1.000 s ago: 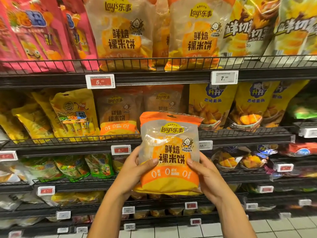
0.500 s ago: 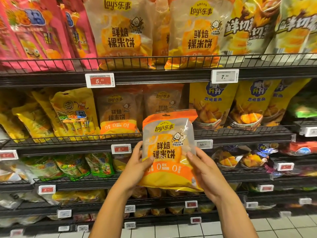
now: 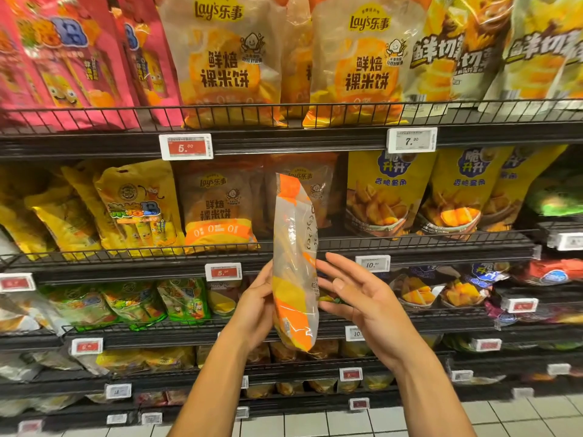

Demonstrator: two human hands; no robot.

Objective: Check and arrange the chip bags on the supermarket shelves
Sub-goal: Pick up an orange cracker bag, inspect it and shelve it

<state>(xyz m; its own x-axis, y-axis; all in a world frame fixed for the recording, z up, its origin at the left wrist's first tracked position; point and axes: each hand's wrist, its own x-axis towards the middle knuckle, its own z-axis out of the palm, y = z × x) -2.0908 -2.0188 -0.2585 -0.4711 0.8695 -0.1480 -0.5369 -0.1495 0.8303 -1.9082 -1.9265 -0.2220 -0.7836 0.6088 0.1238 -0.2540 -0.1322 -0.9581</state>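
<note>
Orange-and-clear Lay's rice-cracker bag (image 3: 295, 266), edge-on at frame centre, is gripped by the left hand (image 3: 257, 305); right hand (image 3: 356, 298) released, fingers spread. Checking underway, reshelving remains.

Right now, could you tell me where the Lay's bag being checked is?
The Lay's bag is mid-frame, edge-on before the middle shelf, gripped by the left hand, the open right hand beside it.

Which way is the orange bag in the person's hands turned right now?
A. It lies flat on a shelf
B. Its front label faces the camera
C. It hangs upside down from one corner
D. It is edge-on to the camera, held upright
D: the orange bag shows only its narrow side, upright, with the left hand gripping it and the right hand open beside it.
</note>
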